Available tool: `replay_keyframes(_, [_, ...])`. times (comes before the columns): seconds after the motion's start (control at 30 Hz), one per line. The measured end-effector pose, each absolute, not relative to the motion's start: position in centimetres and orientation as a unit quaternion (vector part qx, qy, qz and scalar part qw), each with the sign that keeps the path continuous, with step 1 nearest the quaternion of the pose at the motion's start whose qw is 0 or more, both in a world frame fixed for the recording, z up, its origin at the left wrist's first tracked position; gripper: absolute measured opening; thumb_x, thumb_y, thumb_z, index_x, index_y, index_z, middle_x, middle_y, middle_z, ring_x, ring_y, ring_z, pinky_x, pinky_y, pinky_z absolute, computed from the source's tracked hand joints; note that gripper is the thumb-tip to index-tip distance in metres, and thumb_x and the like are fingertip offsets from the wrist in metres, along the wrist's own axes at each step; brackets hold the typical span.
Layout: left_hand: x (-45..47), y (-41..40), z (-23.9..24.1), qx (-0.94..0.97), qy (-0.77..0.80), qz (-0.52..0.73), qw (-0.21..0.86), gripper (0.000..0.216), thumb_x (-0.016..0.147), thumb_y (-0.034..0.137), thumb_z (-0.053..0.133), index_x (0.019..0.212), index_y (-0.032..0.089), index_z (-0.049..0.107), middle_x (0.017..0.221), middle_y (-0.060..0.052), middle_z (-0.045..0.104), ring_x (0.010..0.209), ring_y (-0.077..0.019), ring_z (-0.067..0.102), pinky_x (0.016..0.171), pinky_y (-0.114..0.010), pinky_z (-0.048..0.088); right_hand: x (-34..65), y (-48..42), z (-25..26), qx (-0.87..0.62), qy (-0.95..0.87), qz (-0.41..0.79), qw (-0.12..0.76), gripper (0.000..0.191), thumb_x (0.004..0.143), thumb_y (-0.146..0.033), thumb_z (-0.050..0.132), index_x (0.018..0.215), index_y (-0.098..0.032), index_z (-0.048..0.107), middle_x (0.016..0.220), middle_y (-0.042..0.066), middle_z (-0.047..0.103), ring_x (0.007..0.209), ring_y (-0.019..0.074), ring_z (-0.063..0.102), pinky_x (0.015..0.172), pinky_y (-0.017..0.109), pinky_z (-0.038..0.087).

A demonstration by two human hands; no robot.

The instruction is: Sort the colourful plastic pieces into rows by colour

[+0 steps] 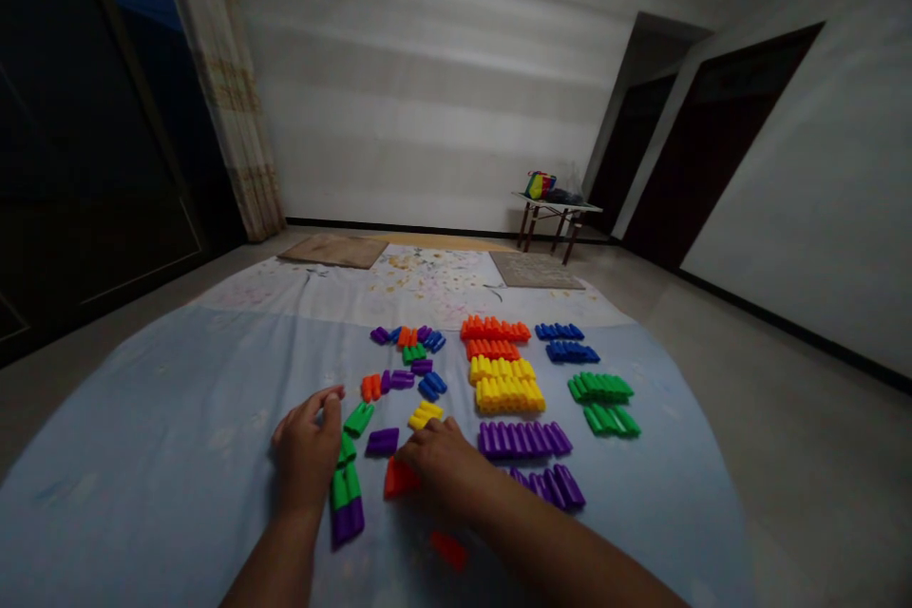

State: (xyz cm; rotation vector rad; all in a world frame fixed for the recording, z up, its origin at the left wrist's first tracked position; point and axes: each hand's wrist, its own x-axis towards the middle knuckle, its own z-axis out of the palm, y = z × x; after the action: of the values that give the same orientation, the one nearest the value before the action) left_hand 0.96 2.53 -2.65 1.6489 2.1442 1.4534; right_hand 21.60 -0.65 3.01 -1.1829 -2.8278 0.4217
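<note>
Colourful plastic blocks lie on a light blue sheet (178,418) on the floor. My left hand (308,446) rests with curled fingers beside a joined green and purple block piece (346,499), near a loose green block (358,418). My right hand (446,465) is closed over an orange block (399,479). A purple block (383,442) and a yellow block (426,414) lie between the hands. Another orange block (448,549) lies under my right forearm. Sorted rows sit to the right: orange (494,331), yellow (507,393), purple (522,439), green (602,388), blue (566,351).
A loose mixed pile of blocks (409,351) lies ahead of my hands. Two mats (333,251) lie at the sheet's far edge. A small table (556,207) with a colourful bag stands by the far wall. Dark doorways are on the right, a curtain on the left.
</note>
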Motion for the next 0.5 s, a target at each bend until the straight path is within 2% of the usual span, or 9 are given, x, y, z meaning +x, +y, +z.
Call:
replay_keyframes(0.13, [0.4, 2.7, -3.0, 0.504, 0.716, 0.475, 0.086, 0.035, 0.081, 0.044, 0.037, 0.090, 0.023, 0.064, 0.095, -0.005, 0.069, 0.090, -0.0214, 0.062, 0.080, -0.032, 0.045, 22.2, -0.8, 3.6, -0.370, -0.912, 0.161, 0.078, 0.044, 0.074, -0.030, 0.065, 0.117, -0.024, 0.057, 0.109, 0.010, 0.062, 0.106, 0.0283, 0.051, 0.088, 0.044, 0.038])
replay_keyframes(0.27, [0.3, 2.7, -3.2, 0.481, 0.719, 0.485, 0.128, 0.036, 0.080, 0.045, 0.038, 0.091, 0.023, 0.063, 0.098, -0.005, 0.068, 0.092, -0.0217, 0.061, 0.081, -0.032, 0.045, 25.2, 0.3, 5.1, -0.400, -0.881, 0.181, 0.177, 0.054, 0.074, -0.020, 0.062, 0.126, -0.022, 0.050, 0.116, 0.010, 0.059, 0.108, 0.0245, 0.050, 0.091, 0.040, 0.039])
replay_keyframes(0.4, [0.3, 2.8, -3.4, 0.459, 0.718, 0.497, 0.164, 0.036, 0.079, 0.047, 0.038, 0.090, 0.023, 0.063, 0.099, -0.005, 0.068, 0.094, -0.0221, 0.061, 0.084, -0.033, 0.044, 30.6, 3.8, 6.3, -0.454, -0.840, 0.158, 0.253, 0.051, 0.072, -0.016, 0.061, 0.123, -0.019, 0.053, 0.118, 0.010, 0.056, 0.108, 0.0213, 0.051, 0.093, 0.035, 0.039])
replay_keyframes(0.5, [0.4, 2.9, -3.3, 0.448, 0.719, 0.498, 0.182, 0.035, 0.078, 0.048, 0.039, 0.090, 0.024, 0.063, 0.099, -0.004, 0.068, 0.093, -0.0218, 0.061, 0.084, -0.033, 0.044, 35.1, 7.1, 6.7, -0.512, -0.812, 0.129, 0.247, 0.046, 0.070, -0.013, 0.061, 0.116, -0.017, 0.058, 0.112, 0.010, 0.059, 0.101, 0.0196, 0.055, 0.091, 0.034, 0.041])
